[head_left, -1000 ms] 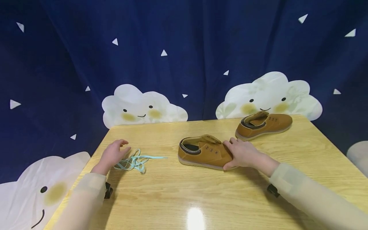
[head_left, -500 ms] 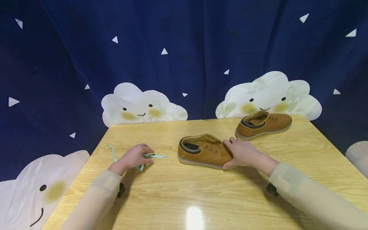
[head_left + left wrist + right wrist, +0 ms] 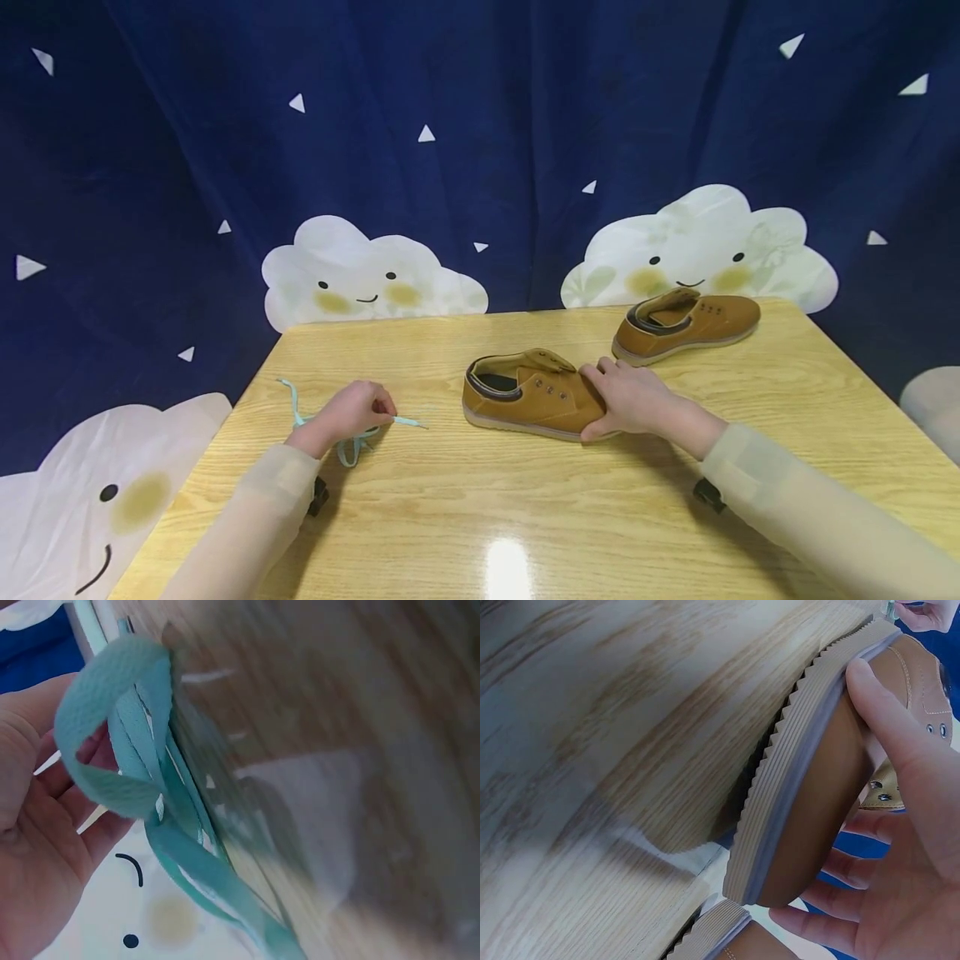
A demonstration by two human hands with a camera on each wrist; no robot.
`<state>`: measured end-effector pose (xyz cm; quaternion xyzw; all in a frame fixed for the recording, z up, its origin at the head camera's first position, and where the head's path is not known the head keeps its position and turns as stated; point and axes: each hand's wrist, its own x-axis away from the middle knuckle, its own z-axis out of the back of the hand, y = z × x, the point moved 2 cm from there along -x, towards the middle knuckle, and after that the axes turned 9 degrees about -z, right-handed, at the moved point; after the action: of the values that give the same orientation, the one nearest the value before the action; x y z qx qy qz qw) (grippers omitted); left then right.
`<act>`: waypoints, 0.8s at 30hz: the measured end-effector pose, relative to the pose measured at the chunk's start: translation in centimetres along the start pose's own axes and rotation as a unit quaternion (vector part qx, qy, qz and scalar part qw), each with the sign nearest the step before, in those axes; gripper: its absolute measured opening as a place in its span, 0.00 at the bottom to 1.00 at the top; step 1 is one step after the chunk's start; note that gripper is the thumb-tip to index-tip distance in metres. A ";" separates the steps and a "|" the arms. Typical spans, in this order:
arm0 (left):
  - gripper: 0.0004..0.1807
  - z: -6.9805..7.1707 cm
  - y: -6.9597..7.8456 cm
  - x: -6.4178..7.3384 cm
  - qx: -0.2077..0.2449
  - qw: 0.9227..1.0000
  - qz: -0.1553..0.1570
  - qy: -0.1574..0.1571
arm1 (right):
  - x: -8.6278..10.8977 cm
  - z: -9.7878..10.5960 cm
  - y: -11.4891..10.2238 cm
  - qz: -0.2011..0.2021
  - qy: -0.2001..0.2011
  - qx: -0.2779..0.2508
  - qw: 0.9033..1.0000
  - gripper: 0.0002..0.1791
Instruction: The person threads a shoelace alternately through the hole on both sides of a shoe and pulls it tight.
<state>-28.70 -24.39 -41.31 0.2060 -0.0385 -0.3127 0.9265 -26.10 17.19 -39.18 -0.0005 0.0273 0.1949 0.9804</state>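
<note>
Head view first: the blue-green lace [image 3: 407, 422] is pinched near one end by the left hand [image 3: 348, 410], over the bench [image 3: 450, 517] to the left of the near shoe [image 3: 551, 404], with just a short tip poking out shoe-ward. That tip could easily be lost if the pinch gets relaxed. The rest is bunched under and around the hand, so a snag could be caused by a quick tug. The shoe's toe is gripped by the right hand [image 3: 633, 398]. Behind and to the right of the near shoe, the other shoe [image 3: 693, 329] is parked pretty close, and it could get bumped if the gripped one is swung round.

Left wrist view: loose, crossing loops are seen beside the palm, basically a tangle risk. The fingertips are hidden by them, so how firmly the end is held can't be told.

Right wrist view: the thumb is pressed just above the sole, the other fingers wrapped on the opposite side. Were that loosened, the near shoe could probably be skidded by any push.
</note>
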 end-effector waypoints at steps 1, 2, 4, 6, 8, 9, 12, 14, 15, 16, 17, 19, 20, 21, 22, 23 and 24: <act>0.05 0.1 0.0 0.1 0.006 1.000 0.000 0.001 | 0.0 0.0 0.0 0.000 -0.001 0.000 1.000 0.55; 0.05 0.2 -0.1 0.1 0.014 1.000 0.000 0.004 | 0.0 0.0 0.0 0.001 -0.001 0.000 1.000 0.55; 0.04 0.4 -0.3 0.3 0.035 0.999 0.001 0.012 | -0.1 0.0 -0.1 0.002 -0.001 0.000 1.000 0.55; 0.04 0.9 -0.7 0.5 0.060 0.998 0.007 0.024 | -0.1 0.0 -0.1 0.002 -0.001 -0.001 1.000 0.55; 0.03 1.7 -1.2 0.6 0.084 0.995 0.018 0.045 | -0.1 0.0 -0.1 0.001 -0.002 -0.002 1.000 0.55; 0.03 2.1 -1.5 0.7 0.094 0.994 0.026 0.057 | -0.1 0.0 -0.1 0.000 -0.002 -0.001 1.000 0.55; 0.06 3.6 -2.2 0.9 0.119 0.987 0.056 0.095 | -0.2 0.1 0.0 -0.001 -0.004 -0.001 1.000 0.55; 0.10 4.6 -2.4 1.0 0.149 0.980 0.067 0.114 | -0.2 0.1 0.0 -0.002 -0.006 -0.001 1.000 0.55; 0.12 4.9 -2.4 1.0 0.167 0.976 0.073 0.121 | -0.2 0.1 0.1 -0.002 -0.007 -0.001 1.000 0.55; 0.14 5.2 -2.3 1.0 0.188 0.971 0.078 0.126 | -0.2 0.1 0.1 -0.003 -0.008 -0.001 1.000 0.55; 0.14 5.4 -2.1 0.9 0.214 0.965 0.079 0.129 | -0.2 0.1 0.1 -0.003 -0.008 -0.003 1.000 0.55; 0.15 5.7 -1.5 0.5 0.272 0.950 0.080 0.133 | -0.2 0.0 0.1 -0.004 -0.009 -0.003 1.000 0.55; 0.14 5.7 -1.1 0.3 0.299 0.941 0.083 0.137 | -0.2 0.0 0.1 -0.004 -0.009 -0.003 1.000 0.55; 0.14 5.6 -0.6 0.0 0.325 0.931 0.083 0.142 | -0.2 0.0 0.1 -0.004 -0.009 -0.002 1.000 0.55; 0.13 5.6 -0.2 -0.2 0.350 0.921 0.084 0.147 | -0.2 0.0 0.1 -0.004 -0.009 -0.002 1.000 0.55; 0.12 5.5 0.2 -0.6 0.373 0.912 0.082 0.152 | -0.2 -0.1 0.1 -0.004 -0.009 -0.001 1.000 0.55; 0.11 5.5 0.7 -0.9 0.390 0.904 0.081 0.157 | -0.2 -0.1 0.1 -0.004 -0.010 -0.001 1.000 0.55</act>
<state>-30.08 -25.32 -35.90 0.5934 -0.0276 -0.1600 0.7884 -26.32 17.21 -39.25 0.0000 0.0174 0.1909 0.9814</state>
